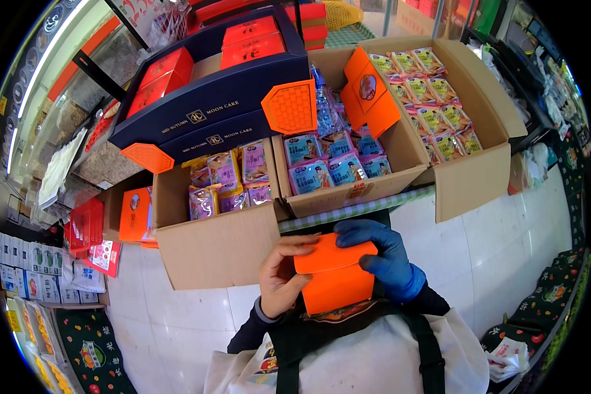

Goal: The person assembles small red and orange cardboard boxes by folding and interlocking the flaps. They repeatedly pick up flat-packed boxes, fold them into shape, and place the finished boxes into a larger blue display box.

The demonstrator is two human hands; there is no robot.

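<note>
Close to my chest, an orange cardboard box (337,284) is held between both hands. My bare left hand (284,272) grips its left side, thumb low and fingers along the top edge. On the right, my blue-gloved right hand (381,253) has its fingers over the top and the thumb against the front face. The box's lid flap appears folded down, and its inside is hidden. Just beyond my hands stand open cartons: one with purple and yellow packets (226,174), one with blue and pink packets (338,161), and one with yellow-green packets (433,108).
A dark blue tray (203,111) with red boxes rests above the cartons. Folded orange card pieces (289,107) lean against it, and another orange piece (369,92) stands in the middle carton. A brown carton flap (220,246) juts toward me. A red basket (85,223) is at left.
</note>
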